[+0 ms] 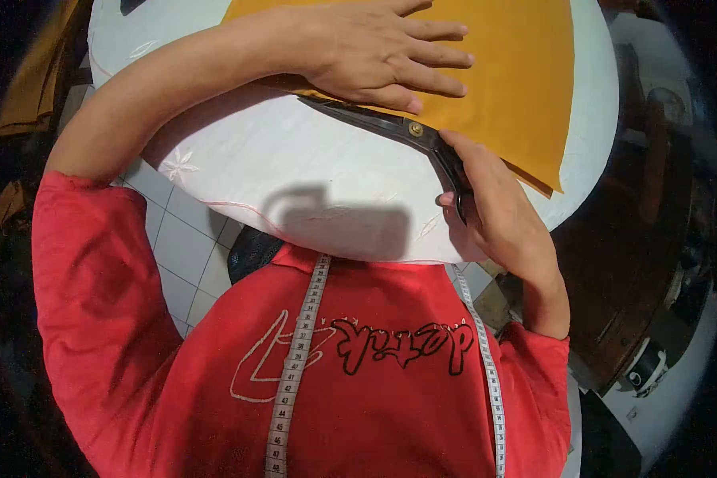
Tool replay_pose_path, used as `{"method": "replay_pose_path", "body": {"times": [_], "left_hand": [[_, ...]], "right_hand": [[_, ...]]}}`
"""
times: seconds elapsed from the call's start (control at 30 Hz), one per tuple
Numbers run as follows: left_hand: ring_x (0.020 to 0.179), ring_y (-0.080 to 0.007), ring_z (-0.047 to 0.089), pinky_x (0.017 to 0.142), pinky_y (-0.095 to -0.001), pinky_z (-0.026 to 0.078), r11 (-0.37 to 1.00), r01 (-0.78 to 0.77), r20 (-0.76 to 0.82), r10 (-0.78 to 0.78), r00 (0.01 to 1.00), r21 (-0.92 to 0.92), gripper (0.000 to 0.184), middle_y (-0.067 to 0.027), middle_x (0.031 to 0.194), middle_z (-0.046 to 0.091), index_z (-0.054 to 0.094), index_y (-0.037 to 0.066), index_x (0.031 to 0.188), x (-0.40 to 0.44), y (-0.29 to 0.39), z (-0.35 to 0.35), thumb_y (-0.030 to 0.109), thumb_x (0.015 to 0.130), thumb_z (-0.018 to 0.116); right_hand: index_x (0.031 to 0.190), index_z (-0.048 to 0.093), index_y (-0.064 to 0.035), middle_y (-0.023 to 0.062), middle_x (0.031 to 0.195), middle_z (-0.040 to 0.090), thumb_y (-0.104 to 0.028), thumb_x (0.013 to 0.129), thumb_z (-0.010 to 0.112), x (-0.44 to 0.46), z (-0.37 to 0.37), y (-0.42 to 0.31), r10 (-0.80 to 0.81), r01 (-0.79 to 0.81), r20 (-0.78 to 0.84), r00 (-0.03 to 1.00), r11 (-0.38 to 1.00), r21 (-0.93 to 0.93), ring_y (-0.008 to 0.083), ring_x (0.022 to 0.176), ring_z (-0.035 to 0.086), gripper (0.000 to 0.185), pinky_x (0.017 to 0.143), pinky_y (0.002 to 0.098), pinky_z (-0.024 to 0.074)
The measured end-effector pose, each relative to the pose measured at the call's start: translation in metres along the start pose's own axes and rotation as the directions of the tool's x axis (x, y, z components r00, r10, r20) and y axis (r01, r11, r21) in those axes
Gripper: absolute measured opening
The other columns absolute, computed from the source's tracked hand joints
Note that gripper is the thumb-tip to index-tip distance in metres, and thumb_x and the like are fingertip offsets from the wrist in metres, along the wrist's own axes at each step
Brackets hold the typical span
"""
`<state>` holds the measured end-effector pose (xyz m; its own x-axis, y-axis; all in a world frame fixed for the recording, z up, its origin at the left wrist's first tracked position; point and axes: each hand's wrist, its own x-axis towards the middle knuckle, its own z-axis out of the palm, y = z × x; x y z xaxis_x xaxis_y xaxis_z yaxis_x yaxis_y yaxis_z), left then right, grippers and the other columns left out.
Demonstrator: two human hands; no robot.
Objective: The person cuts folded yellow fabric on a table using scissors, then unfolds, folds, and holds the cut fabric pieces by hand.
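Note:
Mustard-yellow cloth [518, 88] lies on a white-covered rounded table [358, 183]. My left hand [374, 56] is flat on the cloth, palm down, fingers spread to the right. Black scissors [374, 121] lie along the cloth's near edge, blades pointing left and nearly together, with a brass-coloured pivot screw. My right hand [498, 203] is wrapped round their handles, just below the cloth's edge. The thumb of my left hand is close above the blades. Part of the handles is hidden by my right hand.
A measuring tape [295, 366] hangs down both sides of my red shirt [390, 414]. Brown cloth [36, 72] is at the far left. Tiled floor [187, 239] shows below the table. A dark wooden surface [613, 303] and a small white object [647, 368] are at the right.

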<state>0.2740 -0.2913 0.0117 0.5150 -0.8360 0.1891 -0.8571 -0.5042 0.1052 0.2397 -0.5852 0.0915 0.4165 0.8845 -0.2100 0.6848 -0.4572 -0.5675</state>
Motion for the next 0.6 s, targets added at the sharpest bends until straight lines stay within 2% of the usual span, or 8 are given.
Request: {"method": "replay_pose_path", "body": {"times": [0.27,0.4,0.43,0.57,0.6], "left_hand": [[0.157,-0.0409,0.022,0.129,-0.0620,0.010,0.998,0.039,0.007,-0.038,0.999,-0.050,0.068,-0.0183,0.167,0.032,0.038,0.011,0.160,-0.010,-0.002,-0.003,0.054,0.111,0.021],[0.157,-0.0408,0.021,0.128,-0.0635,0.009,0.958,-0.019,-0.056,0.003,0.998,-0.286,0.068,-0.0162,0.168,0.031,0.040,0.013,0.160,-0.020,-0.020,-0.010,0.056,0.110,0.021],[0.157,-0.0408,0.021,0.128,-0.0635,0.009,0.958,-0.017,-0.058,0.001,0.998,-0.288,0.068,-0.0162,0.168,0.031,0.040,0.013,0.160,-0.024,-0.019,-0.009,0.056,0.110,0.021],[0.158,-0.0410,0.020,0.127,-0.0655,0.008,0.997,0.015,-0.061,-0.011,0.998,0.072,0.068,-0.0150,0.169,0.030,0.040,0.016,0.160,-0.049,-0.014,0.002,0.059,0.110,0.022],[0.158,-0.0410,0.020,0.127,-0.0655,0.008,0.997,0.014,-0.060,-0.010,0.998,0.070,0.068,-0.0150,0.169,0.030,0.040,0.016,0.160,-0.050,-0.013,0.003,0.059,0.110,0.022]], "right_hand": [[0.148,0.044,0.0027,0.0231,0.130,0.062,-0.004,0.091,0.066,0.004,-0.003,-0.003,-0.011,0.012,0.019,1.000,0.999,-0.036,0.0356,0.109,0.062,0.061,0.096,0.0397,0.0500],[0.148,0.044,0.0028,0.0229,0.130,0.061,-0.005,0.091,0.067,0.004,-0.003,-0.007,0.014,-0.013,0.019,1.000,0.997,-0.071,0.0354,0.109,0.062,0.062,0.097,0.0394,0.0494],[0.148,0.044,0.0028,0.0229,0.130,0.061,-0.005,0.091,0.067,0.004,-0.003,-0.007,0.014,-0.012,0.022,1.000,0.997,-0.071,0.0354,0.109,0.062,0.062,0.097,0.0394,0.0494],[0.148,0.045,0.0028,0.0226,0.130,0.061,-0.005,0.091,0.067,0.005,-0.004,-0.007,0.037,-0.034,0.046,0.998,0.998,-0.054,0.0353,0.110,0.062,0.062,0.097,0.0393,0.0489],[0.148,0.045,0.0028,0.0226,0.130,0.061,-0.005,0.091,0.067,0.006,-0.002,-0.007,0.038,-0.035,0.046,0.998,0.998,-0.052,0.0353,0.110,0.062,0.062,0.097,0.0393,0.0489]]}}
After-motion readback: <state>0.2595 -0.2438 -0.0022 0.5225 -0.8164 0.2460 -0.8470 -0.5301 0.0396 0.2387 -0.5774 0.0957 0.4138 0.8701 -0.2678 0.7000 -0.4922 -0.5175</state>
